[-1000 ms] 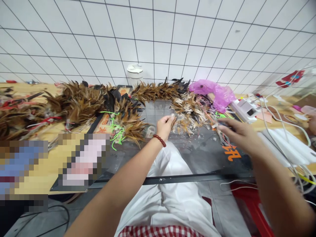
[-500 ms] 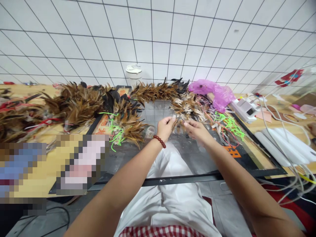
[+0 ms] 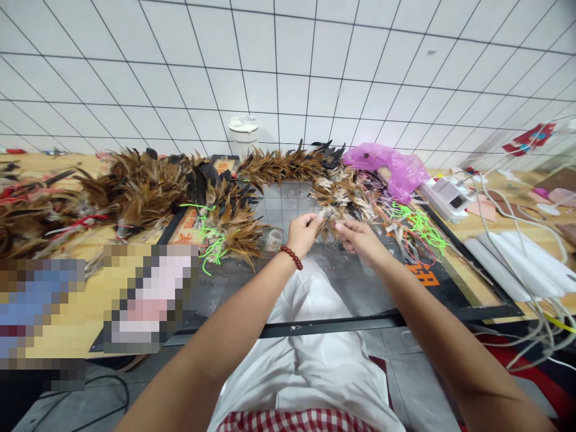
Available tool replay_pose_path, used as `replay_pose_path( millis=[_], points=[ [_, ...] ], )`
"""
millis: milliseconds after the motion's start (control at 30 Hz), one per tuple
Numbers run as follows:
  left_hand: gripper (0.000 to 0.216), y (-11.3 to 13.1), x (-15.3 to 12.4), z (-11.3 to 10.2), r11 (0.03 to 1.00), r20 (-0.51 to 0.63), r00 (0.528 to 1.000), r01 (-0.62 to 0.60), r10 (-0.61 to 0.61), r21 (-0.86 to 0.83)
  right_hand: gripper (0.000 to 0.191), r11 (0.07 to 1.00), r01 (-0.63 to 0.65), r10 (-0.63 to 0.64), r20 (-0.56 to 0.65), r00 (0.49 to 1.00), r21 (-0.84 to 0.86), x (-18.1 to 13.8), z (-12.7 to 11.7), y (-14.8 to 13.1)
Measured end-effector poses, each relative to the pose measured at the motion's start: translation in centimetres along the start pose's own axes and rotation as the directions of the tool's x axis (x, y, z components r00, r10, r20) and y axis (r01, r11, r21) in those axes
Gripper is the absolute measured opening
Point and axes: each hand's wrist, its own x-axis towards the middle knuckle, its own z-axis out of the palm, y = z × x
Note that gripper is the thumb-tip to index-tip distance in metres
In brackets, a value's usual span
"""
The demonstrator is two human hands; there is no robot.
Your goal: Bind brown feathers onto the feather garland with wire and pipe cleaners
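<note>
My left hand (image 3: 302, 233), with a red bead bracelet on its wrist, pinches a small bunch of pale brown feathers (image 3: 324, 219) over the dark glass-topped mat (image 3: 360, 288). My right hand (image 3: 357, 237) is closed in a pinch right beside it, its fingertips touching the same bunch. Just beyond both hands lies a loose heap of pale and brown feathers (image 3: 344, 195). Bound brown feather bundles (image 3: 234, 219) with neon green ties (image 3: 211, 240) lie to the left of my left hand.
More brown feather bundles (image 3: 135, 186) cover the wooden table at left. A white lidded cup (image 3: 243, 133) stands by the tiled wall. A pink plastic bag (image 3: 391, 168), green and red ties (image 3: 416, 225), a white device (image 3: 445, 195) and white cables (image 3: 517, 228) lie at right.
My right hand came in from the right side of the mat to the feather bunch held by my left hand, and now pinches it. The left hand has hardly moved.
</note>
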Motion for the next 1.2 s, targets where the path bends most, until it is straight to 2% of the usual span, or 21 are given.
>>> replay_pose_path(
  millis=[300,933,1200],
  points=[
    [0.022,-0.5,0.4,0.1,1.000,-0.068,0.998,0.001,-0.003,-0.031,0.045,1.000,0.017,-0.017,-0.036,0.999,0.008,-0.6,-0.4,0.5],
    [0.015,0.4,-0.3,0.2,1.000,-0.018,1.000,0.010,-0.010,0.017,0.045,0.998,0.056,-0.056,-0.043,0.997,-0.009,-0.1,-0.2,0.9],
    [0.014,0.3,-0.2,0.2,1.000,-0.014,1.000,-0.009,0.010,0.008,0.038,0.987,0.106,-0.115,-0.068,0.991,-0.122,0.1,-0.1,1.3]
  ],
)
